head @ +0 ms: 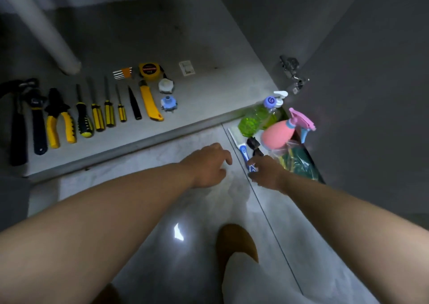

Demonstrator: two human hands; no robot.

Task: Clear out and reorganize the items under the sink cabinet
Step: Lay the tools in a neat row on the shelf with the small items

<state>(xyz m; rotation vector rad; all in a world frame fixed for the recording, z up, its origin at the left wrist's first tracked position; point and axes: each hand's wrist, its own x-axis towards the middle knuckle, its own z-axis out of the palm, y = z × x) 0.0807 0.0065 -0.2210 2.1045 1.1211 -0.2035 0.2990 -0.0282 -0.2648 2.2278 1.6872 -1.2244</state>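
From the head camera, the cabinet floor (pixel 209 48) holds a tidy row of tools at about ten o'clock: a hammer (pixel 17 127), an adjustable wrench (pixel 37 122), yellow-handled pliers (pixel 59 122), four screwdrivers (pixel 97 115), a dark blade (pixel 134 104), a yellow utility knife (pixel 149 101), a yellow tape measure (pixel 149 71) and two round plastic fittings (pixel 167 94). This sorting looks done.

Still waiting on the floor tiles (pixel 185 211) at one to two o'clock lie a green dish-soap bottle (pixel 257 118), a pink spray bottle (pixel 281 134), a blue-and-white brush (pixel 242 148), a small black object (pixel 254 146) and a clear plastic bag (pixel 297 162); I judge these must go back in.

The left hand (pixel 209 164) hovers over the tiles, fingers loosely curled, grasping nothing. The right hand (pixel 267 173) reaches the brush handle, fingertips touching it; whether they grip it I cannot tell.

No label is readable; the tape measure's writing is too blurred.
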